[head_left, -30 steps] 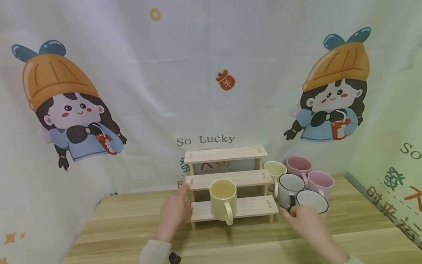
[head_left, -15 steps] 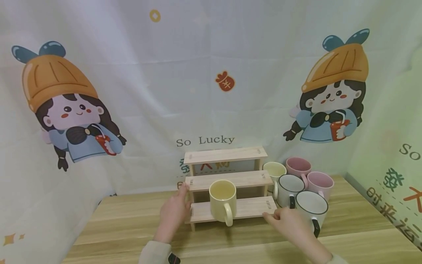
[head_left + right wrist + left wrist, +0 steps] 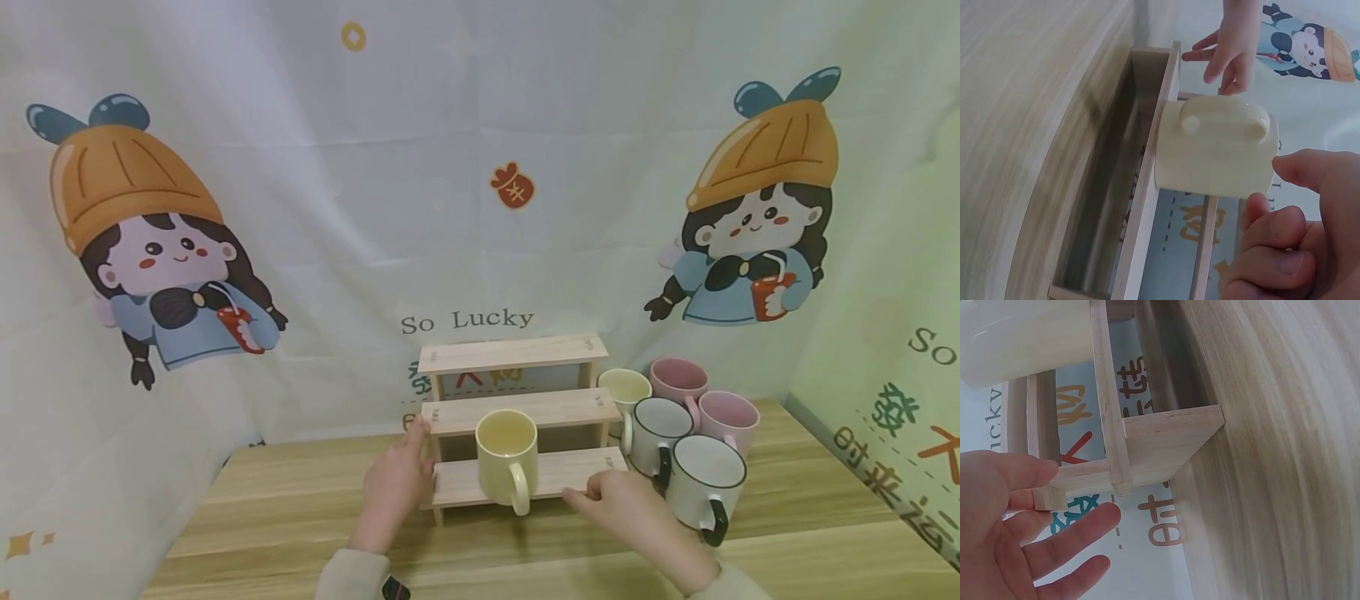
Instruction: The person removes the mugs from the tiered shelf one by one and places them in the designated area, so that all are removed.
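A three-tier wooden rack (image 3: pixel 558 407) stands on the table. On its lowest shelf sits a pale yellow mug (image 3: pixel 491 467), upright, its handle facing the front. My left hand (image 3: pixel 397 475) holds the left end of the middle shelf, thumb and index finger at the corner, while its other fingers spread loosely, as the left wrist view shows. Over the right half of the lowest shelf's front edge, my right hand (image 3: pixel 637 512) holds nothing. In the right wrist view its fingers (image 3: pixel 1272 256) bend loosely, and the extended thumb comes close to the mug's rim.
To the right of the rack stand two white mugs (image 3: pixel 693 487) with black rims and handles, two pink mugs (image 3: pixel 731 417) and another yellow mug (image 3: pixel 626 387). A printed cloth (image 3: pixel 450 250) hangs behind the wooden table (image 3: pixel 285 517).
My right hand has moved left from beside the white mugs' handles to the front of the lowest shelf, near the yellow mug. The left hand stays on the rack.
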Available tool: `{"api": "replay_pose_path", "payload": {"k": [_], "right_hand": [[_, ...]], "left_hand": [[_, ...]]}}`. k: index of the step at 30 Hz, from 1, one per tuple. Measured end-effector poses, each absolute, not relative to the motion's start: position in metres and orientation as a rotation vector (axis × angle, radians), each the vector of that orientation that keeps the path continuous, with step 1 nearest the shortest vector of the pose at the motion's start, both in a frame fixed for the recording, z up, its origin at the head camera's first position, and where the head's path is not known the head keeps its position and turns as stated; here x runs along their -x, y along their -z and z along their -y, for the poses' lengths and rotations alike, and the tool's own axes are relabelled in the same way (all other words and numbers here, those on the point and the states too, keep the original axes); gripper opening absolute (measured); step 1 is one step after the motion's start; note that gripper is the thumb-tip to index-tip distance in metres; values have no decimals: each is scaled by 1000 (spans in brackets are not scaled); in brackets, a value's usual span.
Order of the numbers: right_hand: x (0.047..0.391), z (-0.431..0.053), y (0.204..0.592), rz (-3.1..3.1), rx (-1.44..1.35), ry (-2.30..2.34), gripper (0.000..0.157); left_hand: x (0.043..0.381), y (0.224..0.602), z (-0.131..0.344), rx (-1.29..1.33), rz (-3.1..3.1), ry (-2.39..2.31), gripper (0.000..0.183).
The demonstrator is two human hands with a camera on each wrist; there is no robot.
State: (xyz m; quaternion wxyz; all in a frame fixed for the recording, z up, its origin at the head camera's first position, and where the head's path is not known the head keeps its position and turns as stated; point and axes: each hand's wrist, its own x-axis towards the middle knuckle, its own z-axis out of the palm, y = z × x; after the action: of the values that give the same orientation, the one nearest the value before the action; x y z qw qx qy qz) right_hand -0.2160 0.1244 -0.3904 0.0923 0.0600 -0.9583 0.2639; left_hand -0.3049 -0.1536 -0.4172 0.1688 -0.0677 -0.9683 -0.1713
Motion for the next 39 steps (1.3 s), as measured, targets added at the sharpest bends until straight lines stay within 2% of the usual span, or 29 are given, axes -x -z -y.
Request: {"api": "replay_pose_path", "payload": {"k": [14,30,39], "right_hand": [[225,-95,385,2713,-312,-877,37],[235,-72,399,2638,-363,-862,42],[238,-62,403,2602,-400,-857,29]], "left_hand": [[305,417,155,202,2745,482,54],[303,415,154,202,2742,509,55],[305,416,154,195,2782,506,54]]}}
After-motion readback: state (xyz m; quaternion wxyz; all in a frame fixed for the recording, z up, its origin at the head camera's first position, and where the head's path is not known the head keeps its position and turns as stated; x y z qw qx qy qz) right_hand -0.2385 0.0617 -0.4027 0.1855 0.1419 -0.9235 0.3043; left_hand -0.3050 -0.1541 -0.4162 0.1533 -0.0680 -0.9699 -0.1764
